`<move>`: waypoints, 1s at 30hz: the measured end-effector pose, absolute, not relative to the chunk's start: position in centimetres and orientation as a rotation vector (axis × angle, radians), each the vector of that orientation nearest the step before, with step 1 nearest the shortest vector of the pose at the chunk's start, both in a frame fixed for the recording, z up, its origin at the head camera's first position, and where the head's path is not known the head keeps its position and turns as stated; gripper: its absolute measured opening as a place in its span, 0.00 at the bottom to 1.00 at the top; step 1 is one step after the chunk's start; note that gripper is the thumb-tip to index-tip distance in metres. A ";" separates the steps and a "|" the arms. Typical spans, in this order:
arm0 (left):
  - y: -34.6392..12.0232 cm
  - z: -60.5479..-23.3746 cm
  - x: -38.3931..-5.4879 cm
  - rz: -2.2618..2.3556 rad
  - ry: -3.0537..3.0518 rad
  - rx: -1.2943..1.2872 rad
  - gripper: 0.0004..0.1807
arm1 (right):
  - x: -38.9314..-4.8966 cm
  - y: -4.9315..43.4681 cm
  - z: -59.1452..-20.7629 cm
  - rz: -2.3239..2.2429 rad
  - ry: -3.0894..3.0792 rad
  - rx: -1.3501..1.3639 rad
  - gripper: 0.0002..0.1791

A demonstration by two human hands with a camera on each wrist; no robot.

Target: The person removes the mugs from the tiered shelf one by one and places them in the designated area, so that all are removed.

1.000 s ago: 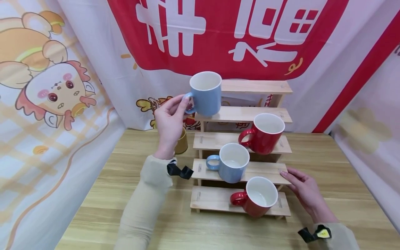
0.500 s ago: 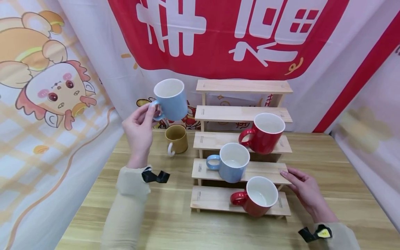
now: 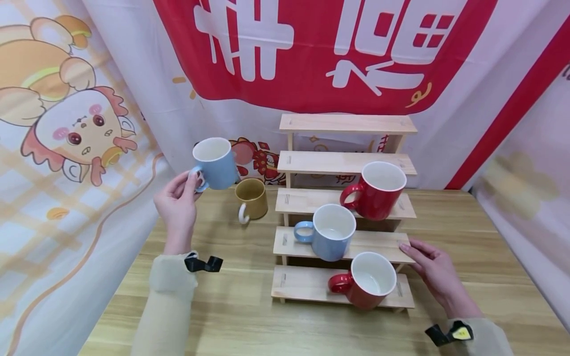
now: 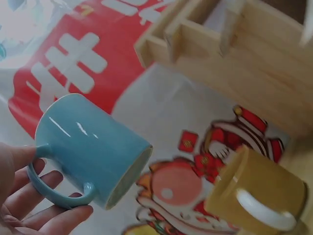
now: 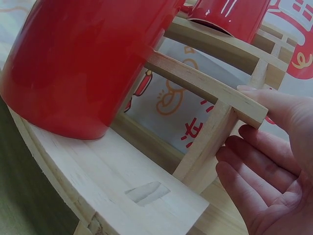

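Observation:
My left hand (image 3: 179, 200) pinches the handle of a light blue mug (image 3: 216, 165), which hangs upright in the air left of the wooden tiered rack (image 3: 347, 161). In the left wrist view the mug's handle (image 4: 58, 196) sits between thumb and fingers. My right hand (image 3: 434, 272) grips the right end of the second shelf from the bottom, thumb on top, as the right wrist view also shows. On that shelf stands another blue mug (image 3: 331, 235). Red mugs stand on the bottom shelf (image 3: 369, 282) and the third shelf (image 3: 380, 193).
A mustard mug (image 3: 251, 200) with a white handle stands on the wooden table (image 3: 240, 296), left of the rack and near the held mug. Behind hangs a white cloth with a red panel (image 3: 311, 54). A patterned cloth (image 3: 80, 173) borders the left side.
My left hand has carried the blue mug left and downward, away from the front of the upper shelves. The mustard mug now shows fully. My right hand has stayed on the shelf end.

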State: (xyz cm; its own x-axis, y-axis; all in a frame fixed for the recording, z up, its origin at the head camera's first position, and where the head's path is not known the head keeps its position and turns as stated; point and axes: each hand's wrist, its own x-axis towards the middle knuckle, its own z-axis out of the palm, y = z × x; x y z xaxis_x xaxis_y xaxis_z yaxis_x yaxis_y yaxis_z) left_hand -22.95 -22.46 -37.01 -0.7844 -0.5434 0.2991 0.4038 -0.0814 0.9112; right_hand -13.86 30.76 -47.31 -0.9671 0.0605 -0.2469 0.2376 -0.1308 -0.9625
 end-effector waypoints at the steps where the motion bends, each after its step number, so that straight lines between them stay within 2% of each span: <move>1: -22.8 -37.6 -23.0 -1.920 -1.565 0.168 0.15 | -13.8 30.7 -47.3 -2.254 1.988 0.342 0.08; 16: -25.6 -45.1 -24.3 -1.839 -1.598 0.285 0.19 | -13.6 30.4 -47.2 -2.276 2.001 0.325 0.06; 30: -24.5 -50.3 -26.4 -1.874 -1.613 0.372 0.18 | -13.5 30.4 -47.3 -2.309 1.995 0.288 0.07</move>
State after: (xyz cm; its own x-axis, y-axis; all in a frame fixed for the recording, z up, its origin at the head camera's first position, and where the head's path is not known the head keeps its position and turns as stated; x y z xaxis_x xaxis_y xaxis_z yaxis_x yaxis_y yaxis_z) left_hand -26.44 -24.53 -50.32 -0.7617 -0.6210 0.1849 0.2752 -0.0517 0.9600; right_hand -13.55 30.39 -47.32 -0.9794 0.0646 -0.1914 0.1800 -0.1513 -0.9720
